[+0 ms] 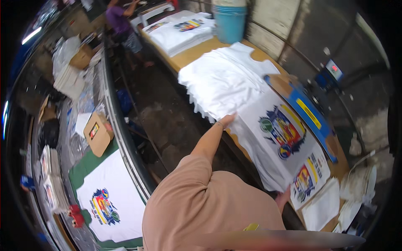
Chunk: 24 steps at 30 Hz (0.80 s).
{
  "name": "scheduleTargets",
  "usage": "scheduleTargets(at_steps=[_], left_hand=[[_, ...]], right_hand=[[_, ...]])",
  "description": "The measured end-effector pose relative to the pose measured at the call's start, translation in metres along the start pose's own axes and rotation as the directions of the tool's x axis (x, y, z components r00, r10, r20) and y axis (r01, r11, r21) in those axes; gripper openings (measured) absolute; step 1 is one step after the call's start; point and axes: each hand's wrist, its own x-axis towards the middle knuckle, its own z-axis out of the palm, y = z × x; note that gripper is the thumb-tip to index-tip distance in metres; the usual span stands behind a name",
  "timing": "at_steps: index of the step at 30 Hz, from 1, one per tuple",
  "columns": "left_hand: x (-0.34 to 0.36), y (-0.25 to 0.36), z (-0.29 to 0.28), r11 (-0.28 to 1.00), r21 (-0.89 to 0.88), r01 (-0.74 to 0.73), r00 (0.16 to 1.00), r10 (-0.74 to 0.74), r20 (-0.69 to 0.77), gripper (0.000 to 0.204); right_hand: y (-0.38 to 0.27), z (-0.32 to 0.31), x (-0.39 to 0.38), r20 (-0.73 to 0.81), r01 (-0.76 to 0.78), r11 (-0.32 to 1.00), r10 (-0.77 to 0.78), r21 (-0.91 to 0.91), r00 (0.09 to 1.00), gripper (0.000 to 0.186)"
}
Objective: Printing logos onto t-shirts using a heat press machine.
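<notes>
My left hand (228, 121) is closed on the near edge of a white printed T-shirt (259, 152), where it meets a heap of white shirts. Farther down the same edge, my right hand (284, 198) grips the shirt's lower corner, with its fingers partly hidden by cloth. The shirt lies spread between my hands, partly over the table's edge, with a large multicoloured print face up. The heap of plain white shirts (226, 75) lies just beyond my left hand. Next to my right hand is another white piece with a similar print (310, 180).
A blue frame with a yellow label (308, 113) lies along the wooden table's far side. Folded printed shirts (188, 39) and a blue bucket (229, 25) stand farther up. Behind me, another white printed shirt (113, 196) lies on a green board. A person in purple (119, 19) stands across the aisle.
</notes>
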Motion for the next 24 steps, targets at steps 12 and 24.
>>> scheduleTargets(at_steps=[12, 24], left_hand=[[-0.278, -0.166, -0.193, -0.185, -0.710, -0.679, 0.716, -0.378, -0.586, 0.036], [-0.649, -0.138, -0.085, 0.595, 0.244, -0.766, -0.601, -0.528, -0.600, 0.021]], right_hand=[[-0.101, 0.348, -0.192, 0.210, 0.761, 0.589, -0.808, 0.273, 0.550, 0.041], [0.053, 0.706, -0.439, 0.815, 0.053, 0.838, -0.510, 0.543, -0.275, 0.028]])
